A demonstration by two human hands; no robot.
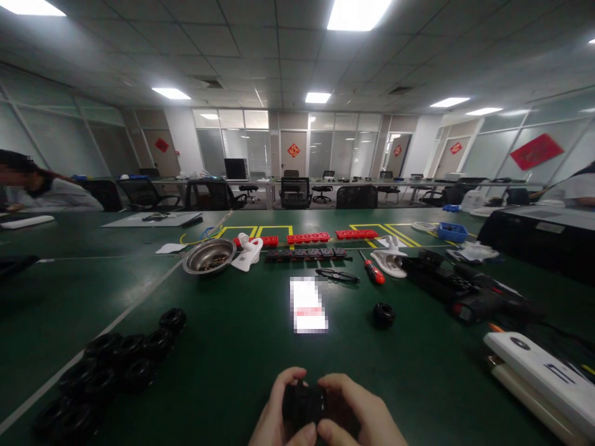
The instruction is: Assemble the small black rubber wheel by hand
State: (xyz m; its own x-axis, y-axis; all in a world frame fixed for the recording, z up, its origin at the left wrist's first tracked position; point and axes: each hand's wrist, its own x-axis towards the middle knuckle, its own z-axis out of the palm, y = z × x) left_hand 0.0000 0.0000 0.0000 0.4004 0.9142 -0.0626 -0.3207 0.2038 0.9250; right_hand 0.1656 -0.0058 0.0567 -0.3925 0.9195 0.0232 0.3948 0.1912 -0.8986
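Note:
Close to the front edge of the table, my left hand (274, 409) and my right hand (360, 406) grip a dark black part (304, 404) from both sides. It looks rounded and glossy, but blur and my fingers hide its exact kind. To the left sits a group of several glossy black ring-shaped parts (100, 378), like small tyres. A similar black ring (383, 314) lies alone ahead on the right. Straight ahead is a bright, pixelated white rectangle (309, 310). Beyond it are black-framed glasses (338, 275) and a red-handled screwdriver (374, 272).
A metal bowl (209, 257) with small pieces stands left of a row of black blocks (307, 254). Behind are red trays (308, 238). A black tool (469, 291) and a white device (542, 365) lie right. One person (51, 189) sits far left, another (574, 186) far right.

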